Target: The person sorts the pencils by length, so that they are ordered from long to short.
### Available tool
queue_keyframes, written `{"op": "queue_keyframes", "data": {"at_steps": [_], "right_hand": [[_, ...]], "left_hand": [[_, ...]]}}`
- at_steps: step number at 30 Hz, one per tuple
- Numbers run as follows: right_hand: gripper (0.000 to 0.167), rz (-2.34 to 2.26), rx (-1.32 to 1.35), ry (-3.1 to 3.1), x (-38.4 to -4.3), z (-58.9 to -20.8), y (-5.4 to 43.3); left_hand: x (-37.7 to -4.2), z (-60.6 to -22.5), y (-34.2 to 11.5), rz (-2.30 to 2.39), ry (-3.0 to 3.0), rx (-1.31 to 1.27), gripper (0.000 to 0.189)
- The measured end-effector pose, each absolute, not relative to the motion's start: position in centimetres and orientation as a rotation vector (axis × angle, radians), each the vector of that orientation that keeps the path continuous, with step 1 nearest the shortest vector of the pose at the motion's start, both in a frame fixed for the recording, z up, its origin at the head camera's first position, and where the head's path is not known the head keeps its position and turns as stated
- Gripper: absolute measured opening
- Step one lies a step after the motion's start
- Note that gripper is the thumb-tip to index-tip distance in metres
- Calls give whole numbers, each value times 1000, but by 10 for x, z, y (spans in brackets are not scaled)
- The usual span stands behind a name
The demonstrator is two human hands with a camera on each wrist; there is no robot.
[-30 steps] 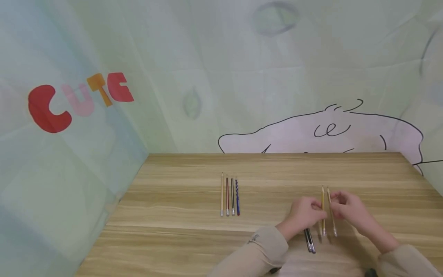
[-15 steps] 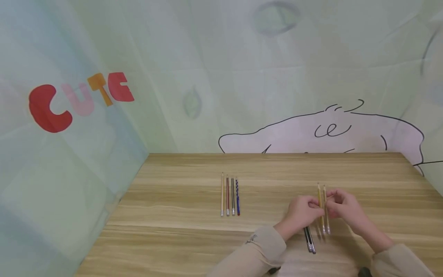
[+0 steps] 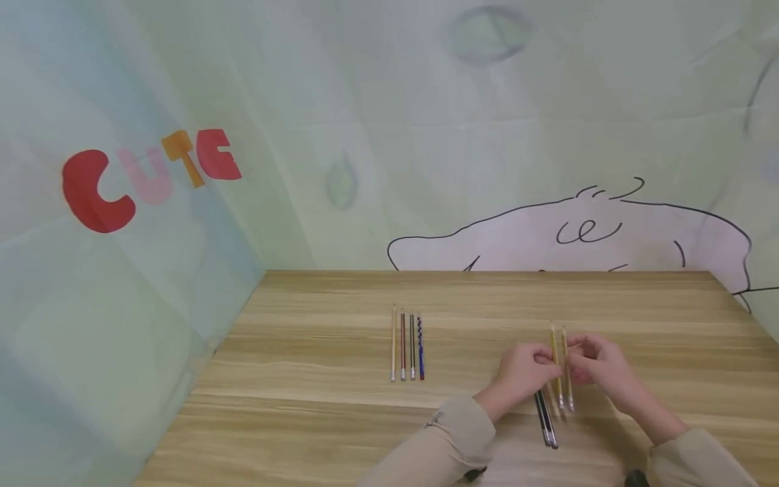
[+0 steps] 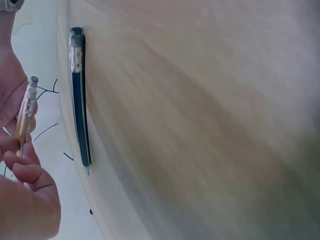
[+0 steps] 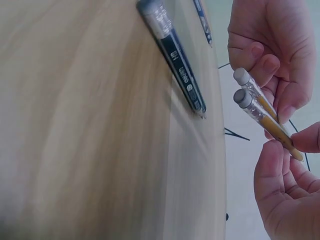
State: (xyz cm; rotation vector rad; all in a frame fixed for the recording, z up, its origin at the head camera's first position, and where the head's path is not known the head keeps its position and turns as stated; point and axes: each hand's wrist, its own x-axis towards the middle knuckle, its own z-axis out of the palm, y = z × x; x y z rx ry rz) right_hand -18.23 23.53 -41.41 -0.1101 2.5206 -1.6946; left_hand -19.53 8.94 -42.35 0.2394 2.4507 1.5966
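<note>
My left hand [image 3: 525, 373] pinches a yellow pencil [image 3: 557, 385], its eraser end pointing toward me. Close on its right, my right hand [image 3: 602, 370] pinches a second yellow pencil [image 3: 569, 392] between thumb and fingers. Both pencils are raised above the table and run nearly side by side, tips away from me. Their grey erasers and metal ferrules show large in the right wrist view, the nearer pencil [image 5: 270, 125] being in my right hand. Below my left hand lie dark pencils [image 3: 546, 421] side by side, their far ends hidden by that hand.
On the wooden table [image 3: 292, 406], a spaced row holds a natural-wood pencil [image 3: 393, 345], a dark red pencil [image 3: 403, 348], a black pencil [image 3: 412, 348] and a blue patterned pencil [image 3: 420, 352]. A printed cloth backdrop [image 3: 341, 101] stands behind and to the left.
Both hands have shifted slightly left with their pencils. The right hand's pencil has come closer to the left hand's and turned more parallel to it. The pencils on the table stay put.
</note>
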Motion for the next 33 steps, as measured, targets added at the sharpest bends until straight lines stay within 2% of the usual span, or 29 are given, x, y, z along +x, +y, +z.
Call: {"op": "queue_keyframes", "data": {"at_steps": [15,33], "right_hand": [[35,-1684,-197,2503,-201,-411,204],[37,-1759,-243,2419,-222,-408,166]], "left_hand": [[-218,-422,50,1596,2534,124,14],[-241,-415,-31,1444,2686,-9,15]]}}
